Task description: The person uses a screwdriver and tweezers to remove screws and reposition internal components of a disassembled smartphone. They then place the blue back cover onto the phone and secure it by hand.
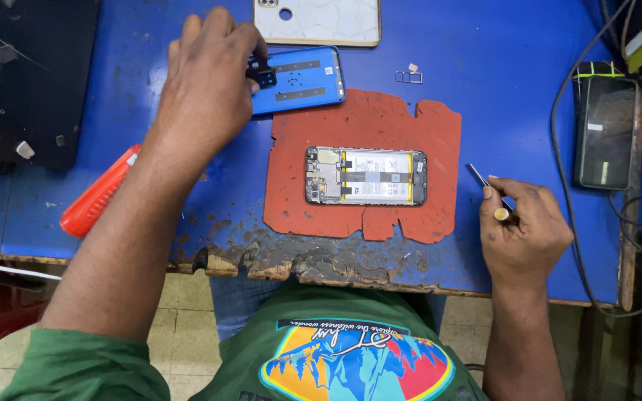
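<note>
Here my left hand [209, 82] pinches a small black part [264, 76] over the blue plastic phone back cover [302, 80]; my right hand [521, 226] grips thin metal tweezers [478, 176].

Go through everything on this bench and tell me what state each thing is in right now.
Phone: opened, back off, battery and board exposed, flat on the red mat.
Blue back cover: removed, lying inner side up.
Left hand: fingers pinching a small black part over the cover.
Right hand: gripping a thin tool.
SIM tray: out, loose on the table.
Second phone: screen dark.
</note>
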A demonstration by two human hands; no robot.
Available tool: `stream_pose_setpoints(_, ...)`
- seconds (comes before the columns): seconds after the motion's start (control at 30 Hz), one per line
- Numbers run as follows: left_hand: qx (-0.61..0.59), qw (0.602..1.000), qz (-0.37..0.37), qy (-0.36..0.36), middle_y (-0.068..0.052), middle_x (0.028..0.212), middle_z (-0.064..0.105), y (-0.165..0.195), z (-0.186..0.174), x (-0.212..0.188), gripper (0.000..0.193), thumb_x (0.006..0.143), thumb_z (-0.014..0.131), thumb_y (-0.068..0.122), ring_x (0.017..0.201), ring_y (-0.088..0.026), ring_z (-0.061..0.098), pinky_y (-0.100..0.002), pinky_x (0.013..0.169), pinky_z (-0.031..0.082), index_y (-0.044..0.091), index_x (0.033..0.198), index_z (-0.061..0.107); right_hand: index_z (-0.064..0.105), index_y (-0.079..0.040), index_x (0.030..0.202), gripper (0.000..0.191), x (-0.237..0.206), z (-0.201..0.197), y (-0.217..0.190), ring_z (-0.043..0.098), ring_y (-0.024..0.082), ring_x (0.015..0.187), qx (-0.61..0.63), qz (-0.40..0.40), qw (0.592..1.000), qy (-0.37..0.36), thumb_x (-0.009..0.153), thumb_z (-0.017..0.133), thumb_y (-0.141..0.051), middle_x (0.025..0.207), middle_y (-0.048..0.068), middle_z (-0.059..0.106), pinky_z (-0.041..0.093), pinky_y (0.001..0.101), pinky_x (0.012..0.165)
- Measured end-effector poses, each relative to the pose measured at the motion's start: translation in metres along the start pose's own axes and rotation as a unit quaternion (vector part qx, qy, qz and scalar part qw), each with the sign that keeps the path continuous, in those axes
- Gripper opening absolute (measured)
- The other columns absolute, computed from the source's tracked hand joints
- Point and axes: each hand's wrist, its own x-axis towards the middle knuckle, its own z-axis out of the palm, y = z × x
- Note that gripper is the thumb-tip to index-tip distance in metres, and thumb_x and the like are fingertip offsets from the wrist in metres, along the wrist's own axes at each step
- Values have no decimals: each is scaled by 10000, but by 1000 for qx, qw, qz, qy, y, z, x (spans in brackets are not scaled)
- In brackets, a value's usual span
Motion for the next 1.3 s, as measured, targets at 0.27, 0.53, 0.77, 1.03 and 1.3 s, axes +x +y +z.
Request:
stream_pose_setpoints(0.27, -148, 989, 18, 19, -183, 1157, 559, 14, -32, 2, 453, 774, 721, -169, 1028, -363, 611, -441, 816, 520, 33, 1170, 630, 769, -40, 1069, 70, 1, -1, -2, 619, 121, 687, 9, -7, 1000, 4, 1020, 812, -16, 979, 89, 740, 476, 239, 563)
stream_pose_setpoints(0.53, -533, 841, -63, 73, 11, 1126, 527, 46, -26, -19, 608, 870, 772, -204, 1036, -73, 541, -231, 998, 522, 61, 1380, 575, 775, -25, 1096, 109, 5, -6, -5, 535, 124, 606, 21, 6, 1000, 11, 1001, 823, -4, 942, 104, 729, 407, 244, 560)
stream_pose_setpoints(0.77, -589, 804, -79, -6, -56, 1241, 435, 80, -23, -45, 815, 811, 619, -263, 1145, -138, 583, -292, 1113, 533, 106, 1520, 463, 719, -4, 1129, 123, 20, -12, -42, 634, 51, 831, 267, 84, 958, -54, 1044, 741, -90, 966, 44, 715, 500, 213, 754)
stream_pose_setpoints(1.03, -449, 889, 63, -61, -125, 1324, 487, 111, -36, -46, 940, 793, 709, -181, 1260, -295, 565, -357, 1122, 493, 181, 1575, 331, 590, 27, 1417, 526, 52, 6, -101, 638, 75, 833, 524, 191, 787, -264, 917, 751, -9, 1085, 90, 717, 502, 179, 666)
stream_pose_setpoints(1.3, -614, 782, -108, -23, -42, 1176, 611, 109, -11, -48, 515, 963, 747, -61, 1060, -73, 681, -239, 916, 611, 60, 1411, 523, 615, 49, 1248, 321, 47, 33, -125, 582, 56, 693, 668, 268, 687, -104, 958, 750, 69, 1010, 121, 691, 464, 168, 572)
